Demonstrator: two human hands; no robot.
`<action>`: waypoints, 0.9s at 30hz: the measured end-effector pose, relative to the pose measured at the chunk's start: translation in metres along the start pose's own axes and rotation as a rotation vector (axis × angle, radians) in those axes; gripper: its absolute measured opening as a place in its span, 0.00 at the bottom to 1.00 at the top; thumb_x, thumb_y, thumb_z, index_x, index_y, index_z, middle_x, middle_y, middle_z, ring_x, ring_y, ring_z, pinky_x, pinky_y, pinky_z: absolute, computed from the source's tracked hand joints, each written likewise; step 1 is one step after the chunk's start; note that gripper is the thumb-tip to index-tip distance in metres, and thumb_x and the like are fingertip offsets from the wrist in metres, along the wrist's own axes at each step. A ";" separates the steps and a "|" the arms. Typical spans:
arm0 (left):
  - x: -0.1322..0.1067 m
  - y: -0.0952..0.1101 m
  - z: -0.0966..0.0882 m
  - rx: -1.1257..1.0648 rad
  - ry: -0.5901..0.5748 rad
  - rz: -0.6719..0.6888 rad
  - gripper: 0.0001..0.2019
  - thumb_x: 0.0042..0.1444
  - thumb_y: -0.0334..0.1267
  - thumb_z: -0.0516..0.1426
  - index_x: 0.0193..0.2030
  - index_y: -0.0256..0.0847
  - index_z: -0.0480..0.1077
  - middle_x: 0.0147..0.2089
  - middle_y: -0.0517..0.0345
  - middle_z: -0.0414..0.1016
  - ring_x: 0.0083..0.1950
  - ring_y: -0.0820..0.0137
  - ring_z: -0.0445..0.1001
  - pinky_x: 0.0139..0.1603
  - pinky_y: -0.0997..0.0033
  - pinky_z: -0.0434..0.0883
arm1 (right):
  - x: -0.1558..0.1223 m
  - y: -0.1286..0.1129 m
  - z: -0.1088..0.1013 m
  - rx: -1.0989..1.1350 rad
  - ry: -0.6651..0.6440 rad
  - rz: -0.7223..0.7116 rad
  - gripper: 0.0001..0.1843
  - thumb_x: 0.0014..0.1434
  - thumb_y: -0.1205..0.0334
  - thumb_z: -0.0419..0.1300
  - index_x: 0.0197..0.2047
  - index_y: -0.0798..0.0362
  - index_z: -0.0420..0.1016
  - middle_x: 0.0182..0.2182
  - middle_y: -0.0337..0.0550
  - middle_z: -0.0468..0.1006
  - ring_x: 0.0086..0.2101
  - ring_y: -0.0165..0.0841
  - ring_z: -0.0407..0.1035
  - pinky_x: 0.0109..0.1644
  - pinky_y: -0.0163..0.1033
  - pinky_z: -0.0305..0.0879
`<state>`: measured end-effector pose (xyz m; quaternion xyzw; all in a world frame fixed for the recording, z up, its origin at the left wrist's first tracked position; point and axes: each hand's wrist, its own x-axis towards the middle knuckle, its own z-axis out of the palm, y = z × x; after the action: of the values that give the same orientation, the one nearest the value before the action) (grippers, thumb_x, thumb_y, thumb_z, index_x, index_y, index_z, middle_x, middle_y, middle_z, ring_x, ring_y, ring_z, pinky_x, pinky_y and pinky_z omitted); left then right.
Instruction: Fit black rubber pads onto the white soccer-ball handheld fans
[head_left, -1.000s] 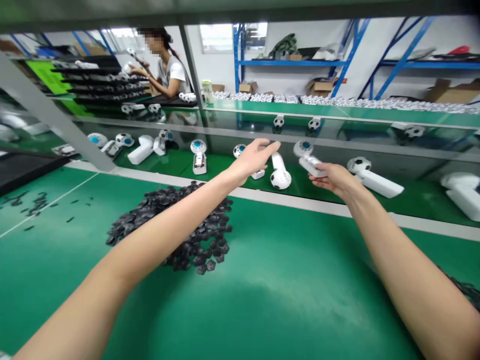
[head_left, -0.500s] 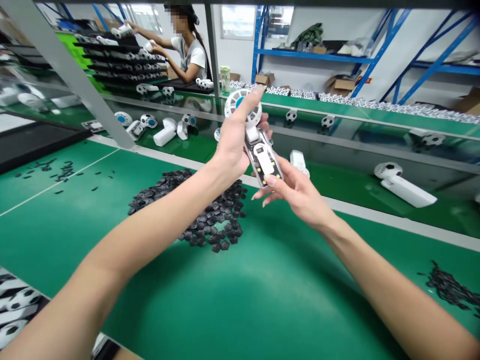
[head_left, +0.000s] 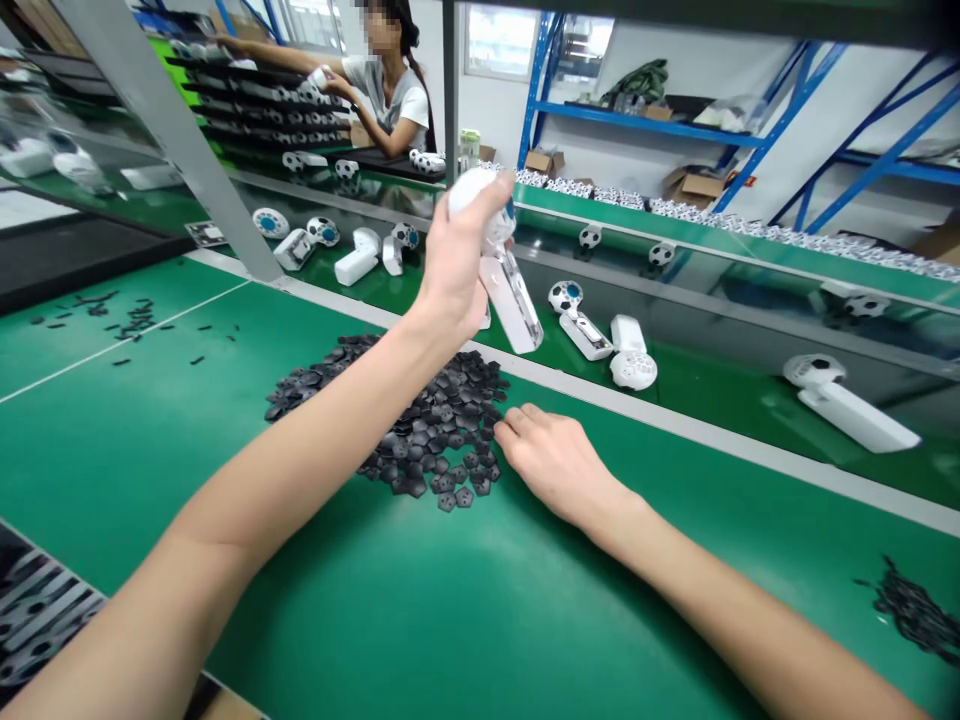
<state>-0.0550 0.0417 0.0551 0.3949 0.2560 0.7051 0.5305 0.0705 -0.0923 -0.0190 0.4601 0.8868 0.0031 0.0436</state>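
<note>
Raised above the bench, my left hand (head_left: 455, 262) is closed around the round head of a white handheld fan (head_left: 513, 303). The fan's handle points down to the right, with its narrow side turned partly toward me. Lower down, my right hand (head_left: 551, 458) has its fingers curled together at the right edge of a pile of black pentagon pieces (head_left: 420, 440). Its fingertips are partly hidden, so I cannot make out whether a piece is between them. My left forearm covers part of the pile.
Beyond the bench edge, a conveyor (head_left: 705, 400) carries several white fans with football-patterned heads. Thin black strips (head_left: 919, 610) lie at right, and more (head_left: 135, 320) at left. A grey post (head_left: 180, 150) stands at left. Across the line, a person (head_left: 397, 100) handles fans by stacked trays.
My right hand has let go of the fan's handle and moved down to the black pieces. My left hand has turned the fan, so the handle's white shell now shows instead of its exposed inside.
</note>
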 end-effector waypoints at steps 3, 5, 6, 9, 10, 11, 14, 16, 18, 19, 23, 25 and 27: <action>-0.006 -0.014 -0.007 0.031 -0.139 -0.077 0.21 0.58 0.45 0.74 0.46 0.41 0.69 0.43 0.58 0.74 0.39 0.73 0.73 0.43 0.70 0.74 | 0.000 -0.001 0.000 -0.003 -0.003 -0.019 0.18 0.67 0.83 0.54 0.44 0.60 0.84 0.42 0.60 0.85 0.47 0.47 0.80 0.36 0.42 0.64; -0.012 -0.021 -0.009 0.070 -0.178 -0.125 0.22 0.56 0.45 0.75 0.48 0.40 0.70 0.45 0.57 0.75 0.39 0.73 0.74 0.43 0.69 0.76 | -0.005 0.006 0.000 -0.004 -0.004 -0.004 0.16 0.66 0.83 0.56 0.43 0.60 0.84 0.40 0.59 0.85 0.44 0.47 0.81 0.34 0.42 0.63; -0.016 -0.023 -0.008 0.092 -0.190 -0.142 0.23 0.55 0.44 0.75 0.49 0.40 0.70 0.46 0.56 0.76 0.39 0.72 0.75 0.42 0.69 0.77 | -0.009 0.012 -0.001 0.010 0.000 0.000 0.15 0.67 0.81 0.58 0.42 0.59 0.85 0.39 0.56 0.86 0.42 0.45 0.81 0.34 0.42 0.64; -0.034 -0.029 -0.001 0.178 -0.217 -0.179 0.25 0.52 0.39 0.76 0.52 0.42 0.71 0.45 0.57 0.76 0.38 0.72 0.76 0.41 0.69 0.78 | -0.025 0.035 -0.010 0.295 0.166 0.012 0.09 0.69 0.74 0.64 0.41 0.54 0.85 0.37 0.45 0.88 0.36 0.38 0.82 0.38 0.39 0.70; -0.041 -0.030 0.002 0.220 -0.225 -0.186 0.26 0.51 0.39 0.76 0.53 0.43 0.72 0.44 0.58 0.76 0.38 0.71 0.75 0.40 0.70 0.77 | -0.030 0.043 -0.015 0.465 0.287 0.026 0.08 0.69 0.72 0.65 0.41 0.53 0.86 0.36 0.42 0.88 0.35 0.36 0.82 0.39 0.38 0.72; -0.047 -0.032 0.005 0.268 -0.232 -0.186 0.25 0.51 0.39 0.75 0.53 0.43 0.72 0.43 0.58 0.75 0.38 0.71 0.75 0.38 0.71 0.77 | -0.035 0.050 -0.021 0.647 0.429 0.049 0.07 0.69 0.70 0.66 0.40 0.52 0.86 0.36 0.41 0.89 0.34 0.34 0.82 0.40 0.37 0.74; -0.061 -0.037 0.010 0.370 -0.233 -0.145 0.19 0.57 0.45 0.72 0.51 0.42 0.74 0.43 0.58 0.74 0.38 0.72 0.73 0.36 0.75 0.73 | -0.041 0.067 -0.038 1.091 0.789 0.152 0.04 0.65 0.63 0.72 0.36 0.52 0.86 0.30 0.40 0.87 0.30 0.34 0.82 0.37 0.37 0.77; -0.066 -0.040 0.011 0.375 -0.230 -0.150 0.16 0.63 0.49 0.66 0.50 0.42 0.75 0.43 0.57 0.74 0.38 0.72 0.71 0.34 0.76 0.70 | -0.037 0.075 -0.042 1.312 0.891 0.199 0.11 0.59 0.56 0.77 0.34 0.53 0.84 0.28 0.41 0.86 0.29 0.35 0.82 0.36 0.37 0.79; -0.068 -0.043 0.010 0.369 -0.240 -0.167 0.15 0.66 0.50 0.63 0.50 0.43 0.75 0.44 0.56 0.73 0.38 0.71 0.70 0.32 0.76 0.69 | -0.030 0.079 -0.039 1.476 0.896 0.217 0.19 0.52 0.49 0.81 0.33 0.53 0.82 0.28 0.41 0.85 0.30 0.35 0.82 0.37 0.38 0.81; -0.069 -0.044 0.009 0.376 -0.249 -0.164 0.15 0.66 0.51 0.64 0.50 0.43 0.75 0.44 0.55 0.73 0.38 0.71 0.69 0.32 0.76 0.69 | -0.026 0.080 -0.035 1.532 0.882 0.219 0.21 0.50 0.46 0.82 0.32 0.53 0.82 0.28 0.41 0.85 0.31 0.35 0.82 0.37 0.38 0.81; -0.072 -0.043 0.007 0.463 -0.300 -0.119 0.21 0.61 0.56 0.68 0.48 0.45 0.71 0.41 0.57 0.70 0.36 0.70 0.70 0.31 0.74 0.69 | -0.013 0.077 -0.017 1.611 0.864 0.237 0.27 0.48 0.38 0.80 0.33 0.52 0.80 0.30 0.39 0.82 0.33 0.33 0.77 0.33 0.35 0.77; -0.073 -0.042 0.007 0.510 -0.322 -0.101 0.23 0.60 0.59 0.69 0.48 0.45 0.69 0.39 0.58 0.69 0.35 0.69 0.70 0.30 0.73 0.68 | -0.011 0.073 -0.012 1.563 0.905 0.240 0.26 0.52 0.37 0.78 0.33 0.51 0.79 0.30 0.38 0.80 0.31 0.30 0.73 0.31 0.34 0.72; -0.074 -0.041 0.006 0.541 -0.345 -0.069 0.24 0.61 0.61 0.67 0.49 0.46 0.68 0.38 0.59 0.68 0.34 0.69 0.70 0.30 0.73 0.68 | -0.011 0.068 -0.010 1.503 0.951 0.229 0.25 0.55 0.39 0.76 0.32 0.51 0.77 0.29 0.37 0.78 0.30 0.29 0.70 0.31 0.34 0.69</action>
<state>-0.0183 -0.0168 0.0050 0.6263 0.3535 0.5158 0.4655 0.1310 -0.0617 -0.0049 0.4029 0.5279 -0.3837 -0.6417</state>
